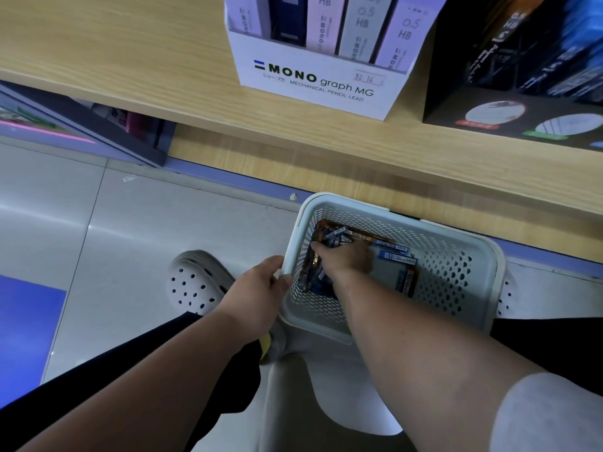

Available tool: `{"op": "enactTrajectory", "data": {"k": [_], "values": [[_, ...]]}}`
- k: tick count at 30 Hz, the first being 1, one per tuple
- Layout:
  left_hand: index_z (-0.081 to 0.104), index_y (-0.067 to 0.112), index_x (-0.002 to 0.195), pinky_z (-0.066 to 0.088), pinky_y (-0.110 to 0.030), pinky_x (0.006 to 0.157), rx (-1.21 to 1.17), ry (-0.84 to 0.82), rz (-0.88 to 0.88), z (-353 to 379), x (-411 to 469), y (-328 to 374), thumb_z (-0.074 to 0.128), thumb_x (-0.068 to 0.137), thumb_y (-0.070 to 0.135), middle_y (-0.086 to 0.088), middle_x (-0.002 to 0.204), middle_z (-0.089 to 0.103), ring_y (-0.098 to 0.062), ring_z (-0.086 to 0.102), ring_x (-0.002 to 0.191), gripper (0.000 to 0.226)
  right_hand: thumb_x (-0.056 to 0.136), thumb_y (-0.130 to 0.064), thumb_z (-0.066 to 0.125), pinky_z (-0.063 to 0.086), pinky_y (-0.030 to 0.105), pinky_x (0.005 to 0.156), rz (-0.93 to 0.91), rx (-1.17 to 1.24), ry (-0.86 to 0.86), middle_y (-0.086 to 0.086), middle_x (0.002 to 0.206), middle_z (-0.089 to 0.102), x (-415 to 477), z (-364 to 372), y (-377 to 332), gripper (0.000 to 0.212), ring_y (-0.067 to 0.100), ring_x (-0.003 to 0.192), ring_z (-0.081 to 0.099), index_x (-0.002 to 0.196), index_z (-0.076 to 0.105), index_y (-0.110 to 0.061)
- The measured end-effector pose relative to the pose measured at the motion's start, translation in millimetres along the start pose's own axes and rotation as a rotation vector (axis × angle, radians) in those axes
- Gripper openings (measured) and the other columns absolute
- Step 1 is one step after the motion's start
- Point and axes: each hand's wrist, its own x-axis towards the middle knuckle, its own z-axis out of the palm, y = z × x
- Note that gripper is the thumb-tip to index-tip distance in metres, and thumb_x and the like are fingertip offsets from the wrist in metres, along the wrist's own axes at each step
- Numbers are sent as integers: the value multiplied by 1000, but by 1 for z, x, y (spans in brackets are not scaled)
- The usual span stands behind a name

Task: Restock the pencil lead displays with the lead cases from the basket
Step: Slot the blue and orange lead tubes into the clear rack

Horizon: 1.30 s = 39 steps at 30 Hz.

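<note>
At the far left a blue mat (23,324) lies on the pale tiled floor (137,230), and just beside it a white clog (195,282) with round holes stands on the tiles. The left hand (257,291) grips the left rim of the basket (456,256) — fingers curled together around the edge, thumb on the outside.

The basket is a white perforated plastic one, held low against the front edge of the wooden shelf (114,60). The right hand (346,259) reaches down inside it, in the left half, with its fingers bent and closed over a bunch of lead cases (337,238); exactly how many it has hold of cannot be told, because the hand covers them. More dark cases lie heaped along the basket's left wall, and a few blue ones (396,256) lie flat on the bottom just right of the hand, towards the middle.

Up on the shelf, near its front edge, stands a white display box (313,89) printed "MONO graph MG" — upright cases marked "0.5 HB" fill its slots. Just beside it, at the right end of the shelf, is a black display box (509,112) with dark and blue packs inside it; their print is too blurred to read.
</note>
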Motion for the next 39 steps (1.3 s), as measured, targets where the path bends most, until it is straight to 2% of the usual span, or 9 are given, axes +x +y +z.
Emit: {"op": "enactTrajectory", "data": {"k": [3, 6, 12, 16, 20, 27, 30, 35, 39], "values": [[61, 36, 112, 40, -19, 52, 13, 2, 6, 0, 0, 0, 48, 103, 29, -6, 75, 66, -4, 47, 48, 17, 59, -59, 89, 60, 38, 78, -42, 26, -39, 10, 114, 68, 2, -4, 5, 86, 32, 99, 68, 118, 58, -5], [61, 36, 112, 40, -19, 53, 3, 5, 8, 0, 0, -1, 48, 103, 29, -4, 74, 66, -4, 48, 48, 17, 69, -49, 89, 54, 30, 69, -61, 47, -61, 4, 98, 65, 1, -4, 8, 64, 26, 87, 65, 106, 61, -6], [60, 36, 111, 43, -22, 56, 6, 1, 2, 0, 0, -1, 48, 103, 29, -5, 78, 68, -8, 51, 54, 16, 63, -42, 94, 52, 30, 67, -34, 169, -57, 6, 98, 71, -1, -1, 8, 61, 27, 85, 69, 104, 65, -7], [60, 35, 112, 44, -26, 60, 5, 2, 0, 2, 1, -1, 48, 102, 29, -7, 80, 69, -10, 52, 55, 16, 60, -45, 95, 59, 37, 69, -35, 178, -80, 4, 93, 69, 1, -3, 6, 75, 26, 79, 70, 114, 60, -6], [60, 34, 112, 45, -28, 61, 7, -3, -1, 1, 0, -1, 48, 103, 30, -6, 81, 69, -11, 53, 58, 16, 65, -35, 94, 51, 27, 58, -12, 196, -67, 8, 98, 70, -1, -2, 0, 61, 22, 68, 65, 108, 61, -7], [60, 35, 110, 51, -41, 74, -18, -3, -12, 2, 0, -1, 49, 102, 29, -5, 83, 69, -27, 64, 76, 15, 62, -29, 92, 59, 33, 66, 3, 215, -67, 9, 103, 71, -5, 1, -5, 60, 28, 84, 70, 110, 61, -11], [60, 35, 110, 52, -38, 71, -20, -4, -12, 1, 0, 0, 49, 102, 30, -4, 82, 70, -24, 64, 74, 15, 64, -29, 91, 51, 27, 61, 1, 238, -85, 10, 108, 71, -4, -1, -6, 67, 28, 84, 70, 121, 61, -9], [60, 39, 108, 49, -29, 63, -10, 0, -15, 1, 1, 0, 48, 102, 30, -1, 77, 68, -13, 59, 62, 16, 66, -24, 91, 57, 38, 80, -43, 237, -23, 7, 109, 66, -8, 4, -5, 69, 32, 100, 67, 121, 53, -10], [60, 36, 108, 48, -28, 63, -4, -1, -14, 1, 2, 0, 48, 102, 30, -3, 77, 68, -14, 59, 61, 15, 66, -21, 91, 57, 39, 82, -48, 266, 8, 9, 110, 68, -11, 9, -4, 65, 32, 99, 67, 118, 54, -11]]}}
